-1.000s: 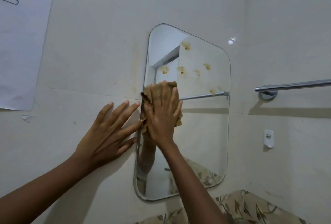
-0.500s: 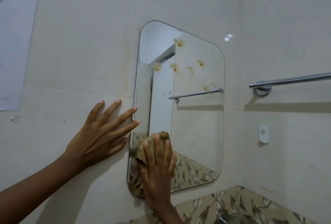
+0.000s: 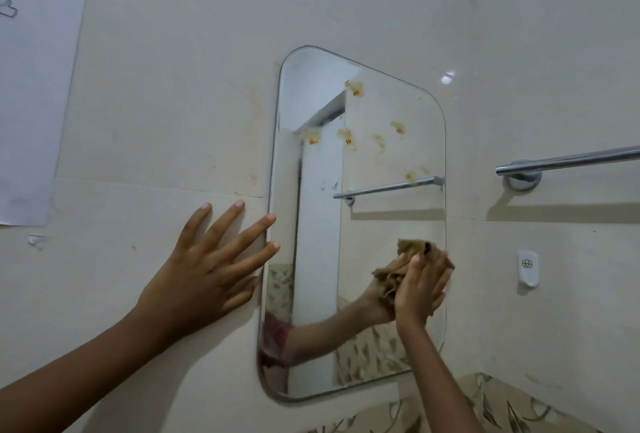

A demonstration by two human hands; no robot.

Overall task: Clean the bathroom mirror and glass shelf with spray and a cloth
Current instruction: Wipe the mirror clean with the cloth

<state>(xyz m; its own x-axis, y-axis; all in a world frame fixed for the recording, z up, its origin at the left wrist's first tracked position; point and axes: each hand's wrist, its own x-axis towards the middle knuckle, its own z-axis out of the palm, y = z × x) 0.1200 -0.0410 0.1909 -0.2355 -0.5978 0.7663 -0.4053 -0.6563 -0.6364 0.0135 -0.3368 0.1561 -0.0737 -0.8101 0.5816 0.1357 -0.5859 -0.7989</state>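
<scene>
- Since the frame half a second before, the cloth (image 3: 408, 269) had swept from the lower corner nearest the left hand (image 3: 204, 276) across to the mirror's far edge, carried by the right hand (image 3: 420, 288).
- The cloth sat bunched against the glass, with the right hand's fingers and thumb curled over it. That grip probably kept the wad from slipping while it rubbed.
- The mirror (image 3: 318, 242) lay between the two hands. Orange-brown stains (image 3: 347, 136) remained above the right hand, so the wiping looked far from finished.
- The left hand was flat on the wall tile and held nothing. Its fingers were spread and two fingertips reached the mirror's edge, likely to brace the body.
- Just beyond the right hand was a white hook (image 3: 527, 268), with a towel rail (image 3: 568, 158) above it.
- Well beyond the left hand, a paper sheet (image 3: 34, 86) hung on the wall.
- Neither the spray nor the glass shelf was in view.
</scene>
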